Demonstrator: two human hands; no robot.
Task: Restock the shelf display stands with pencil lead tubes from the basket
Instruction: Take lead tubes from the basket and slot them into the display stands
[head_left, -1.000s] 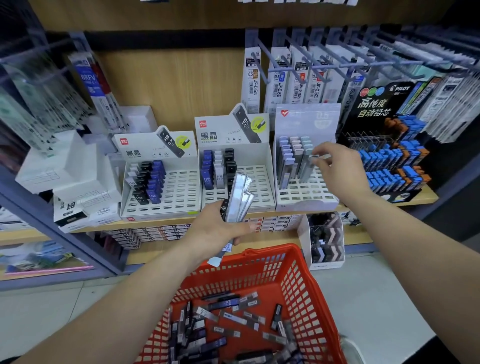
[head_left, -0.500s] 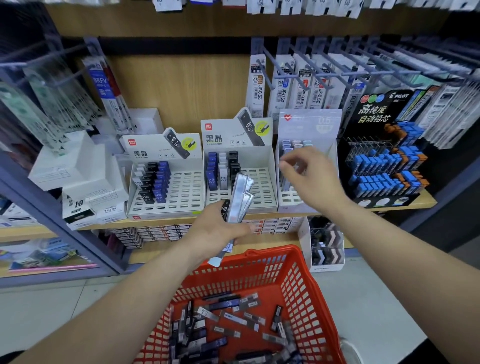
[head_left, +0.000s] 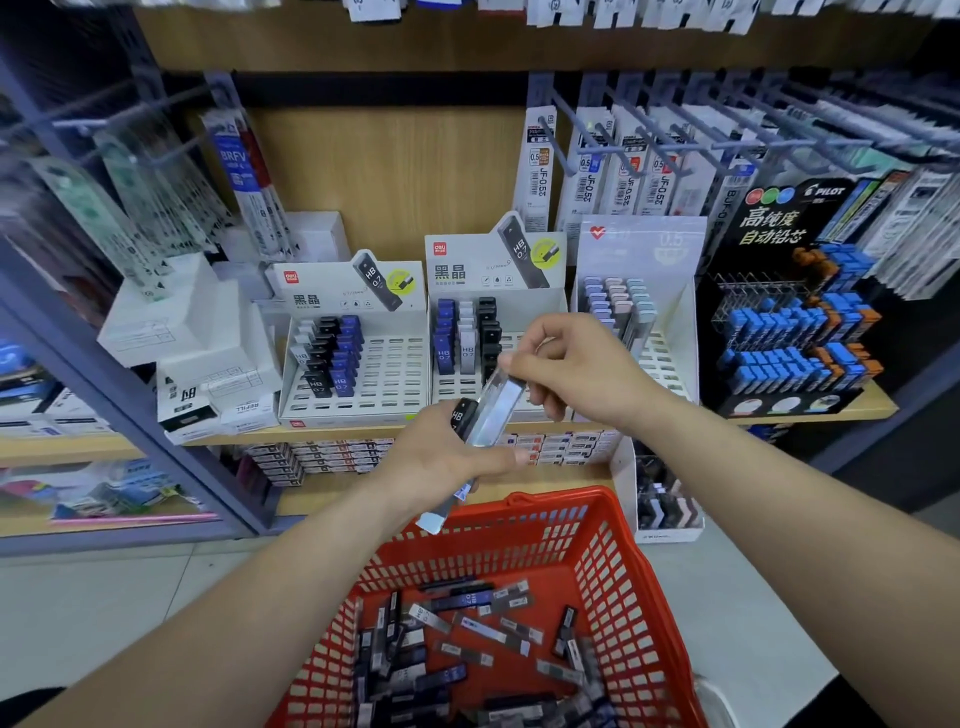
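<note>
My left hand (head_left: 441, 457) grips a bundle of pencil lead tubes (head_left: 485, 415) above the red basket (head_left: 631, 577), which holds several more loose tubes (head_left: 467, 639). My right hand (head_left: 576, 369) pinches the top end of one clear tube in that bundle. Three white display stands sit on the shelf: the left stand (head_left: 384, 384) with black and blue tubes, the middle stand (head_left: 452, 400) with blue, grey and black tubes, and the right stand (head_left: 670, 364) with pastel tubes. Both hands hover in front of the middle and right stands.
A black Pilot display (head_left: 789, 322) with blue and orange tubes stands at the right. White boxes (head_left: 208, 353) are stacked at the left. Refill packs hang on pegs (head_left: 623, 161) above. A small white box (head_left: 665, 509) stands on the lower shelf behind the basket.
My right hand left the right stand, came back left and down, and took hold of a tube in the bundle. The left hand stayed in place.
</note>
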